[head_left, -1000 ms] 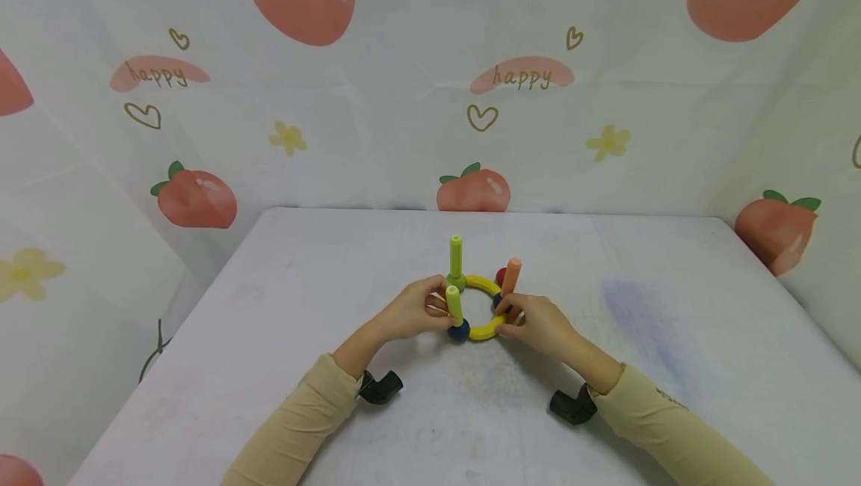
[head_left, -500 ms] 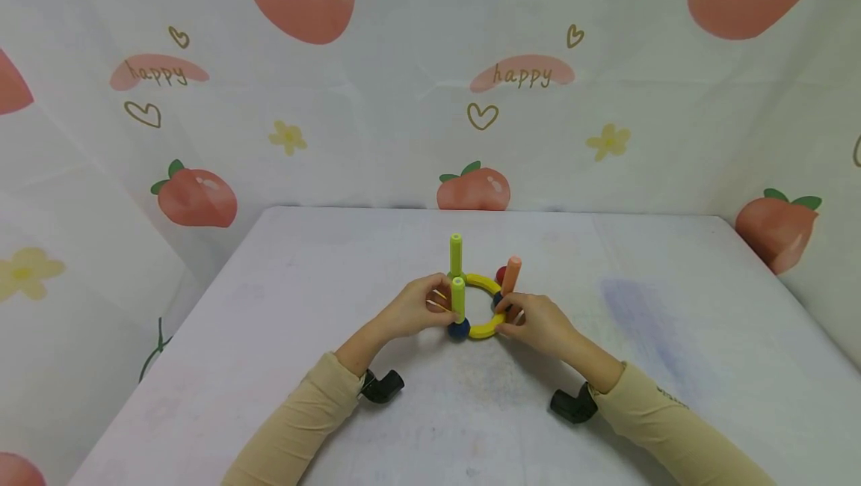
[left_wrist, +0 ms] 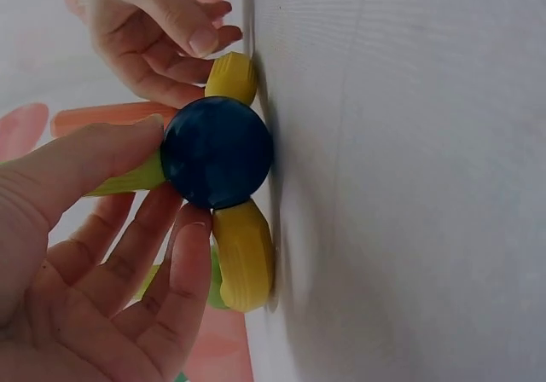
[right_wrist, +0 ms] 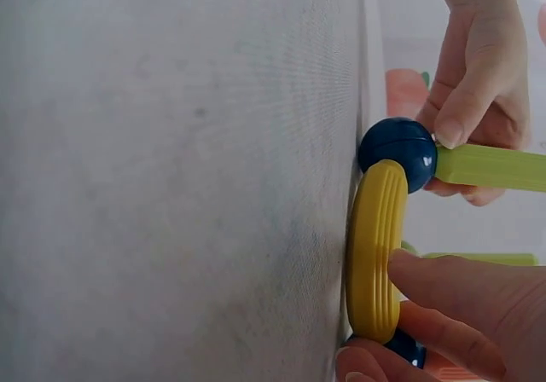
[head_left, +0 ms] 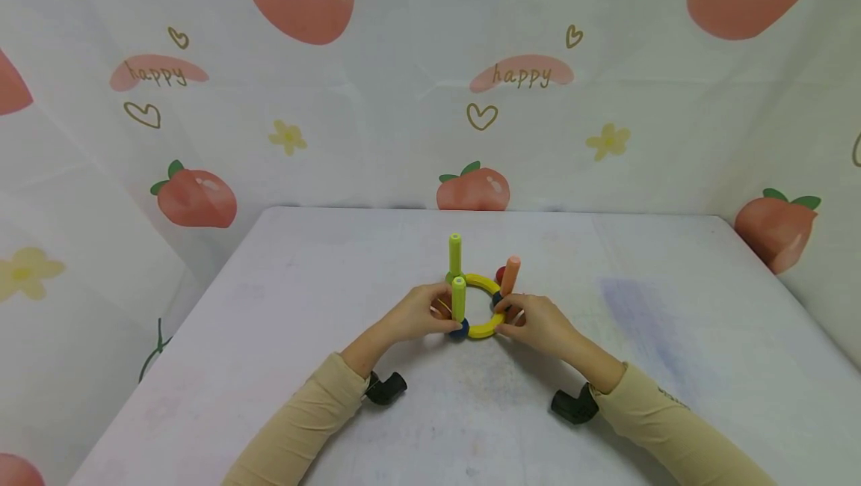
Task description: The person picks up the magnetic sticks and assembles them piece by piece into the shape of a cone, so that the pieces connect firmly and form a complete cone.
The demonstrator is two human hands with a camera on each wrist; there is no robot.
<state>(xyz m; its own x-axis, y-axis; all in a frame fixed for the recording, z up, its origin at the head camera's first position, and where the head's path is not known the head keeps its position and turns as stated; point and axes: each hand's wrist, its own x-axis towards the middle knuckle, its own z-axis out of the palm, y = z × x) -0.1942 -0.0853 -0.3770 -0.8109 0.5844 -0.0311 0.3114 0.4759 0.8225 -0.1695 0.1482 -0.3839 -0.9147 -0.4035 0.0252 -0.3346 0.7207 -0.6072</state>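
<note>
Curved yellow rods, joined by balls, form a ring lying on the table. At its near left, a light green rod (head_left: 459, 300) stands upright on a dark blue ball (left_wrist: 217, 153). My left hand (head_left: 420, 314) pinches the rod's lower end beside that ball, thumb in front and fingers behind. My right hand (head_left: 538, 325) grips the near curved yellow rod (right_wrist: 375, 250) close to the right-hand blue ball (right_wrist: 406, 348), partly hidden by the fingers. From that side an orange rod (head_left: 511, 274) rises, leaning slightly right. Another light green rod (head_left: 455, 253) stands on a green ball at the back left.
A red ball (head_left: 501, 274) sits behind the orange rod. The white table (head_left: 336, 247) ends at a printed cloth backdrop (head_left: 390, 97). Black wrist cameras (head_left: 386, 389) hang below both forearms, close to the tabletop.
The near light green rod, tilted left a second ago, now stands upright on its blue ball. My left hand has slid slightly down it toward the ball. The right hand stays in place.
</note>
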